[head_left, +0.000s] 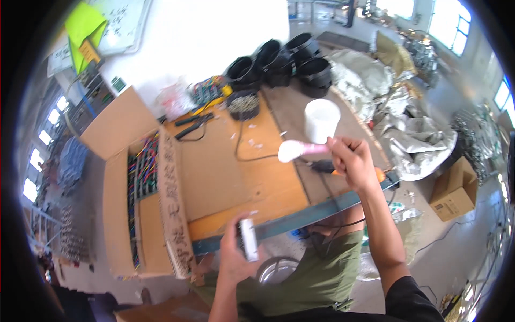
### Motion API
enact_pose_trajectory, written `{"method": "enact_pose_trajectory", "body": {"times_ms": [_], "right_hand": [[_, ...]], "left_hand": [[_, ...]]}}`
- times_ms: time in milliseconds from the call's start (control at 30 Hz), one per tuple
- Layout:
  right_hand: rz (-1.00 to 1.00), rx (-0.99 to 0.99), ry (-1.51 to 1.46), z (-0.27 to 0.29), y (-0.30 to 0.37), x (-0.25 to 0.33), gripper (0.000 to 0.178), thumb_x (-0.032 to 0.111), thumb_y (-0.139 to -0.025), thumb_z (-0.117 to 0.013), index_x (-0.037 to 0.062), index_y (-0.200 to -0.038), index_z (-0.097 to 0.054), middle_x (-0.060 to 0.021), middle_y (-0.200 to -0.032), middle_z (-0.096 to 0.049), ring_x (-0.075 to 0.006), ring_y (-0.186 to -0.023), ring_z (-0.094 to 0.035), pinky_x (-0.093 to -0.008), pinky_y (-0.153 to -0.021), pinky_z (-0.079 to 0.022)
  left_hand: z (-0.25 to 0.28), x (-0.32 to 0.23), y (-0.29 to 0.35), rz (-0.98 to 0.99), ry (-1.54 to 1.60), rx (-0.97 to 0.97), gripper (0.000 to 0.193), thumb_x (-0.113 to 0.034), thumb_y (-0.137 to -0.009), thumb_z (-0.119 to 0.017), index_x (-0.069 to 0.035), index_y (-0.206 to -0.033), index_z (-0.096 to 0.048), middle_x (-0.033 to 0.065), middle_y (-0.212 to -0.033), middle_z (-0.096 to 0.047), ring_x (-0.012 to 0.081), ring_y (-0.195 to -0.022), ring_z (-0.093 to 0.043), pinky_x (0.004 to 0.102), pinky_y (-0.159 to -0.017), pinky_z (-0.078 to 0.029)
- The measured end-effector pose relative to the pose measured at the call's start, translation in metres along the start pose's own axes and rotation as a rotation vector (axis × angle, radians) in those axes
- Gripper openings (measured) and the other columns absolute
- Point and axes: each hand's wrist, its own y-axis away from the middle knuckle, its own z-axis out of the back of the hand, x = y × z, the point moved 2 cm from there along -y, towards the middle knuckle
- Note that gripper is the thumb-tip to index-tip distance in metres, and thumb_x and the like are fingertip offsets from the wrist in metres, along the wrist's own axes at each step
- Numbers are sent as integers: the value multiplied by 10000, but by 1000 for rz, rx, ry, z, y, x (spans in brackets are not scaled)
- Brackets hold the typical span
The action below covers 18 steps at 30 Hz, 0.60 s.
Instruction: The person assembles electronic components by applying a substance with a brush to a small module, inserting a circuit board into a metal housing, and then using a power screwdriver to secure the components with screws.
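My right hand [351, 161] is closed round the end of a pink-handled tool [295, 151] with a broad, rounded white head. Whether that head is a brush or a spoon I cannot tell. The tool is held level above the table, just in front of a white plastic tub [322, 119]. Low in front of my body, at the table's near edge, my left hand [236, 255] grips a small white rectangular part [249, 240] with a dark side. Below the right hand lies a tool with a black and orange handle [323, 167], partly hidden.
An open cardboard box [177, 214] of circuit boards and coloured wires stands at left. Black buckets [273, 61], a black dish of small parts [243, 105] and a black-handled tool [194, 126] are on the wooden table [284, 188]. Silvery sacks [413, 134] lie at right.
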Motion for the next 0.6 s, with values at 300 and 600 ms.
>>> {"method": "enact_pose_trajectory", "body": {"times_ms": [300, 600], "right_hand": [[436, -126, 1058, 103, -149, 19, 270, 299, -811, -721, 31, -820, -758, -211, -729, -685, -383, -745, -696, -471, -743, -546], [464, -924, 1202, 303, 115, -192, 405, 237, -1015, -487, 30, -1351, -577, -171, -1321, -618, -307, -1171, -612, -391, -942, -531]], "left_hand": [[-51, 9, -19, 36, 411, -12, 738, 23, -672, -763, -47, -1337, -450, 88, -1108, -591, 183, -1077, -577, 340, -997, -447], [-14, 26, -4, -8, 326, -83, 677, 2, -760, -689, -33, -1372, -400, 107, -1072, -616, 202, -1031, -609, 388, -979, -485]]}}
